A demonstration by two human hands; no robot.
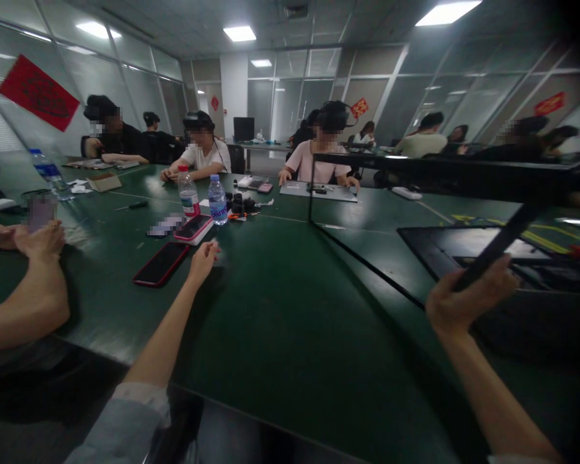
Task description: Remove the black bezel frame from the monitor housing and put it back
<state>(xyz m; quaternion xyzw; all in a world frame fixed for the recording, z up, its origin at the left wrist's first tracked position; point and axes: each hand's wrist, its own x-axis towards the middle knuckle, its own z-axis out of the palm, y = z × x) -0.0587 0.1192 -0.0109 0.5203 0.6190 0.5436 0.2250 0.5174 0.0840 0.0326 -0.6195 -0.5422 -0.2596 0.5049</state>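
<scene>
The right hand (466, 299) is closed around one bar of a thin black frame (497, 245), which is held at the right side above the green table (290, 328). The left hand (203, 261) has its fingers bent together (I cannot tell whether something small is between them). Just to its left lies a dark phone (161, 264) with red edge. On the far side, a person (321, 154) touches a flat grey panel (294, 189).

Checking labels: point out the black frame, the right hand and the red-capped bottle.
Black frame (444, 167): head view, on its thick upper bar.
Right hand (464, 303): head view, on the middle of the hand.
Red-capped bottle (189, 198): head view, on its body.
</scene>
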